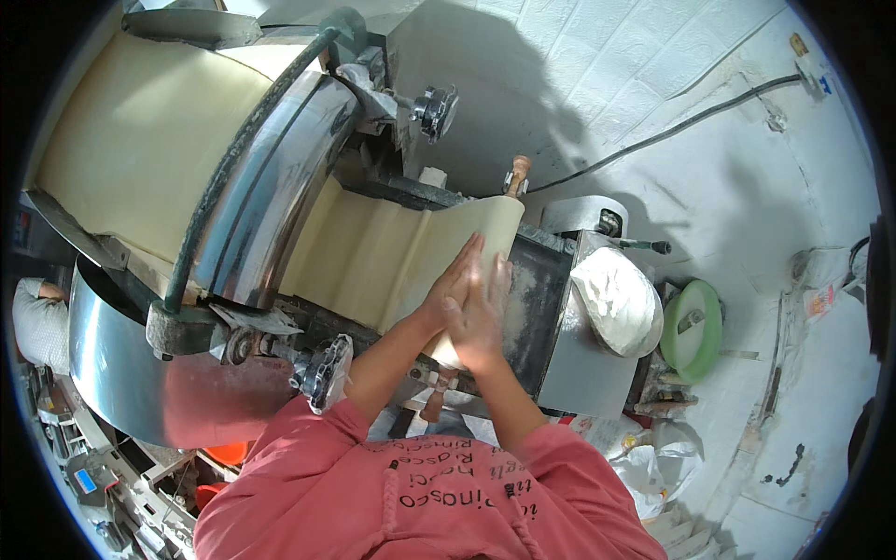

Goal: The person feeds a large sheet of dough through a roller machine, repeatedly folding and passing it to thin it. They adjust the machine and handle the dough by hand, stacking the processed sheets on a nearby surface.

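Observation:
My left hand (451, 283) and my right hand (479, 329) meet over a roll of dough (495, 215), fingers stretched out and palms turned towards each other. Neither holds anything; the right one is slightly blurred. Whether they touch the roll cannot be told. The roll is wound on a rolling pin, whose wooden handles show at the far end (518, 171) and near end (434, 402). From it, a pale, smooth dough sheet (357, 245) runs left in soft folds to the steel roller (273, 203) of a dough sheeter.
Handwheels (329, 374) jut from the sheeter near my left arm. Right of the dark, floury bed (539, 308) stands a scoop of white flour (616, 301) on a metal surface. Beyond are a green basin (691, 330) and a wall cable (665, 133). Another person's sleeve (42, 325) appears far left.

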The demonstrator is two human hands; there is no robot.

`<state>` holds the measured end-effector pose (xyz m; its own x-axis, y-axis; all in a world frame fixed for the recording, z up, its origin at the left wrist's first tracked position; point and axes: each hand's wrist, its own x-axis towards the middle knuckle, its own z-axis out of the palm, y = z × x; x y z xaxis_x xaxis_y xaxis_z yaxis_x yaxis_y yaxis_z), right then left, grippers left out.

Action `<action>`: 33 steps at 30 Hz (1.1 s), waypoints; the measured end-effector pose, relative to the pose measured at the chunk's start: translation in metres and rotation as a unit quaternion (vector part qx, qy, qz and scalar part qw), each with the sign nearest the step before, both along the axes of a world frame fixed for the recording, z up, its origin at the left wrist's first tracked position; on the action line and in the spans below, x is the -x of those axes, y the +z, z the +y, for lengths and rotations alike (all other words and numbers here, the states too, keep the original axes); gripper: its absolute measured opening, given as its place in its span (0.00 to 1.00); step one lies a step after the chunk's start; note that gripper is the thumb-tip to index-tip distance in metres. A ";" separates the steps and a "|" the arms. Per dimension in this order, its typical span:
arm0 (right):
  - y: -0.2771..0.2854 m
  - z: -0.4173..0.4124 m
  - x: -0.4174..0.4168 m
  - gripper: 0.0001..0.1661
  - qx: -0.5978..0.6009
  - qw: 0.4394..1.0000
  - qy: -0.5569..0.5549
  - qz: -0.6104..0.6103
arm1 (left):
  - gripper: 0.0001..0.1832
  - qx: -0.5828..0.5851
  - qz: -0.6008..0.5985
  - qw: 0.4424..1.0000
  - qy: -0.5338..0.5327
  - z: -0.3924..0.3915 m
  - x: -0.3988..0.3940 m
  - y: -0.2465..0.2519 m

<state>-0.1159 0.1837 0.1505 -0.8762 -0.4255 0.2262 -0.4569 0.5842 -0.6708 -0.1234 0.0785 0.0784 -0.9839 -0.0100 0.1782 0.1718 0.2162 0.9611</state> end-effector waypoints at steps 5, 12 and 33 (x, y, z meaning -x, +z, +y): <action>-0.051 0.036 -0.003 0.38 0.221 0.961 -0.008 -0.169 | 0.34 -0.118 -0.046 0.992 0.027 0.007 -0.028 -0.011; -0.027 0.024 -0.012 0.37 0.095 0.994 0.001 -0.056 | 0.33 -0.183 -0.038 0.980 0.073 0.007 -0.029 0.017; 0.088 0.188 0.117 0.14 0.044 0.890 -0.197 -0.410 | 0.24 0.163 0.116 0.967 0.155 0.010 -0.041 0.055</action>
